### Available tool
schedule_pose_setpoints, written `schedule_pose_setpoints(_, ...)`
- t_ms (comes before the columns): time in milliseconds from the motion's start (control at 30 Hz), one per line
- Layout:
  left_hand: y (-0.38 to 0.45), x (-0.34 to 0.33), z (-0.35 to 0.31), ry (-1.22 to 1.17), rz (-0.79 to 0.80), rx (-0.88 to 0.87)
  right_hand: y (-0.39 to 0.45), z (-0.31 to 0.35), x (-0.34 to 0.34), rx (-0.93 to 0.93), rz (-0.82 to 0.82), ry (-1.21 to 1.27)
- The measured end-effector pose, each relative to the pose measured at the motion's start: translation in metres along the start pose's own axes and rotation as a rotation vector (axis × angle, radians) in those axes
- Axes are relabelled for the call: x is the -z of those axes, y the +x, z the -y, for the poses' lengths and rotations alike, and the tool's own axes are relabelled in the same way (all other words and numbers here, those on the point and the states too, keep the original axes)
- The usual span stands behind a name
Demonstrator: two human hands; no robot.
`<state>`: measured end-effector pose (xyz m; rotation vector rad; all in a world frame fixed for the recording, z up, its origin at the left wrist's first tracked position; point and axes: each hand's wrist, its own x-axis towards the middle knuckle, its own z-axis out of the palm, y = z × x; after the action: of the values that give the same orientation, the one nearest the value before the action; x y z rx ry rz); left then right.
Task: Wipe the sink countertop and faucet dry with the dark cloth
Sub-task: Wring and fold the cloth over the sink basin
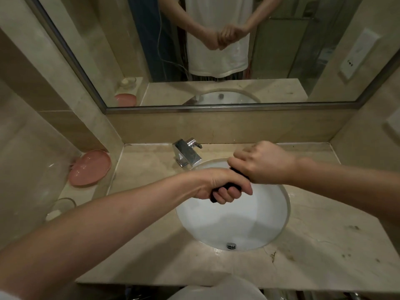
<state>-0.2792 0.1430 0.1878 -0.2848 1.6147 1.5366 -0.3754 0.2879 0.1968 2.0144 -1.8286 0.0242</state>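
Head view: both hands hold the dark cloth (pixel 225 188) over the white sink (pixel 249 224), the left hand (pixel 220 187) with fingers (pixel 227 194) curled round one end and the right hand (pixel 264 163) gripping the other. Behind them stands the faucet (pixel 187 153) on the beige surface (pixel 324 245). At left lie a pink dish (pixel 89 167) and a glass bowl (pixel 62 207) holding something pale.

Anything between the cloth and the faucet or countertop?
Nothing visible. Both hands, left hand and right hand, grip the twisted dark cloth above the sink basin; open air separates it from the faucet and bare countertop.
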Motion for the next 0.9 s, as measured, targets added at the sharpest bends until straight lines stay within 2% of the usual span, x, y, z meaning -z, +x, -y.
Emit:
schedule_pose_setpoints(100,0.017,-0.005,0.021,0.148,-0.31,-0.002,0.009,0.01,-0.014,-0.03,0.334,-0.026)
schedule_pose_setpoints(200,0.033,-0.002,0.037,0.222,-0.527,-0.04,0.024,0.021,-0.027,-0.104,0.662,-0.065)
schedule_pose_setpoints(267,0.043,0.003,0.046,0.285,-0.638,-0.019,0.031,0.027,-0.035,-0.183,0.77,-0.053)
schedule_pose_setpoints(367,0.057,0.01,0.051,0.395,-0.734,-0.011,0.033,0.03,-0.054,-0.305,0.802,-0.019)
schedule_pose_setpoints(500,0.07,0.019,0.048,0.67,-0.809,0.017,0.035,0.028,-0.07,-0.432,0.85,0.004)
schedule_pose_setpoints(600,0.078,0.028,0.044,0.85,-0.854,-0.002,0.034,0.025,-0.078,-0.505,0.825,0.027)
schedule_pose_setpoints(700,0.082,0.034,0.039,0.968,-0.85,-0.012,0.032,0.021,-0.078,-0.58,0.785,0.097)
schedule_pose_setpoints(900,0.088,0.033,0.039,1.064,-0.818,0.019,0.024,0.021,-0.079,-0.666,0.804,0.229)
